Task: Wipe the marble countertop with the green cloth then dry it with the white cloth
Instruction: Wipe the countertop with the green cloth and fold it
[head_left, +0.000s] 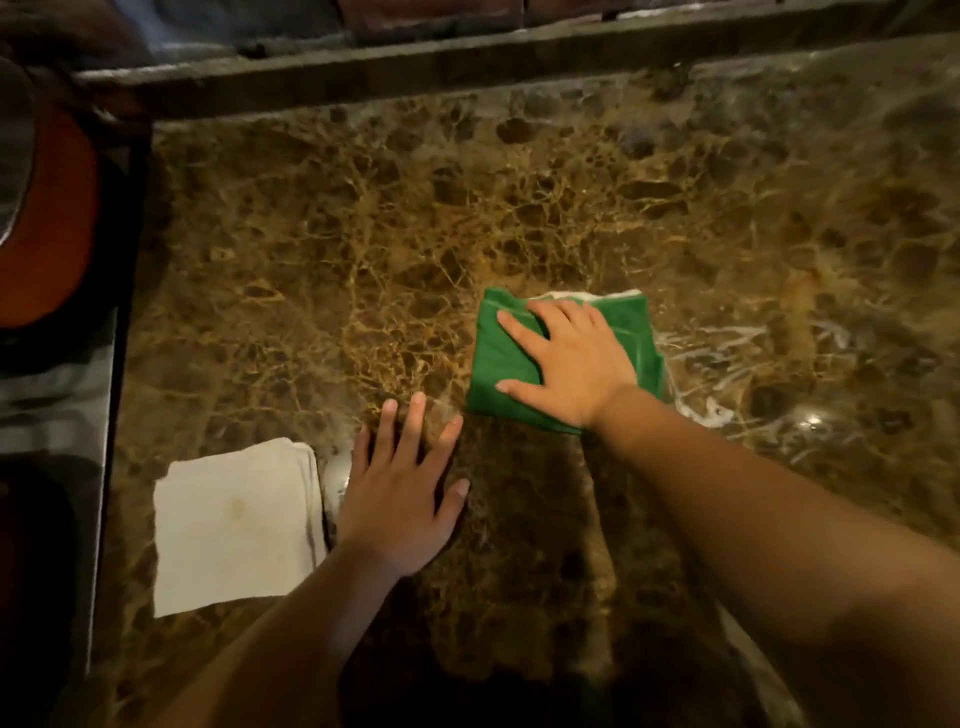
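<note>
- The green cloth (519, 364), folded into a rough square, lies flat on the marble countertop (363, 234), a little right of the middle; a thin white edge shows along its far side.
- The right hand (566, 364) rests palm down on that cloth, fingers stretched out and slightly spread, pressing on it rather than gripping it.
- Just right of the cloth the brown marble carries pale wet streaks and smears.
- The left hand (402, 499) lies flat on the bare marble, near and to the left of the green cloth, fingers spread wide and holding nothing.
- The white cloth (234, 525), folded square, sits just left of the left hand, close to the near left corner of the counter; I cannot tell if the wrist touches its edge.
- Along the far side runs a raised dark stone ledge (467, 67).
- Beyond the counter's left edge there is a round orange-brown object (57, 218), too blurred to name.
</note>
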